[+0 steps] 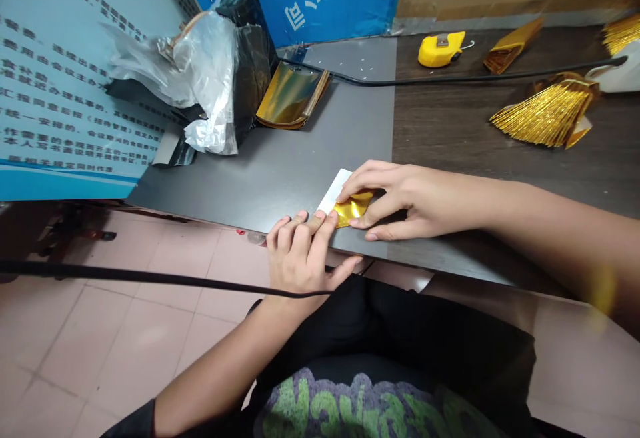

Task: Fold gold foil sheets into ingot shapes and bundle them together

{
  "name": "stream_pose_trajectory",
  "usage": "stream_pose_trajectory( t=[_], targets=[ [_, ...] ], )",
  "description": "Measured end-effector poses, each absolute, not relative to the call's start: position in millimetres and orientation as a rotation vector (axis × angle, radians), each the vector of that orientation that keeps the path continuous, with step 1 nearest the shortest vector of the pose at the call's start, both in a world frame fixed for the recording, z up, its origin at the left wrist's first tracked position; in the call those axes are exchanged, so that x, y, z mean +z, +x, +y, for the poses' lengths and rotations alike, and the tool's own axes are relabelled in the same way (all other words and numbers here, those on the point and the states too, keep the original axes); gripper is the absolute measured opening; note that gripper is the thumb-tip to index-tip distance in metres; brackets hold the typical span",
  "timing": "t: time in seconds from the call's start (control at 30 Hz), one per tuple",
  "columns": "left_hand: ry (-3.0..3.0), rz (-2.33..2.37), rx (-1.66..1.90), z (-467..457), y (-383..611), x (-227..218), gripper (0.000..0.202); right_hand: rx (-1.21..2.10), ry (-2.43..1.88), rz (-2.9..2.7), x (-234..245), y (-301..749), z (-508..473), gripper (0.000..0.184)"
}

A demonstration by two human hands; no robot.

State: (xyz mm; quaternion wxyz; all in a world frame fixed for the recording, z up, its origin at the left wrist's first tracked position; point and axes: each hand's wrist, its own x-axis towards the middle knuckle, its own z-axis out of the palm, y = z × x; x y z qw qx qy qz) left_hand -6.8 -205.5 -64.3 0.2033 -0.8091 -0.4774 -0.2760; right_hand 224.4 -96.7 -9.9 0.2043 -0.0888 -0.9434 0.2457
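Observation:
A small sheet of gold foil paper [354, 209], with part of its white side showing, lies near the front edge of the table. My left hand [303, 251] rests at the table edge, its fingertips pressing on the near left part of the sheet. Over the sheet's right side is my right hand [400, 201], fingers spread and tips touching the gold surface. Both hands partly cover the sheet, so its full outline is hidden. Neither hand is wrapped round it; the fingers lie on top.
A stack of gold sheets [290, 95] sits beside plastic bags [213, 71] at the back left. At the back right are a yellow tape measure [441, 49], a folded gold piece [513, 46] and a gold fringe bundle [547, 115]. A black cable [400, 83] crosses the table [240, 188].

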Motion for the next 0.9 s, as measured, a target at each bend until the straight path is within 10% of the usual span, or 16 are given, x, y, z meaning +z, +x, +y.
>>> stream_pose_trajectory(
  t=[0.9],
  targets=[
    [-2.312, -1.383, -0.629, -214.3, -6.7, -62.1, 0.066, 0.687, -0.310, -2.674, -4.4, 220.4, -104.2, 0.025]
  ],
)
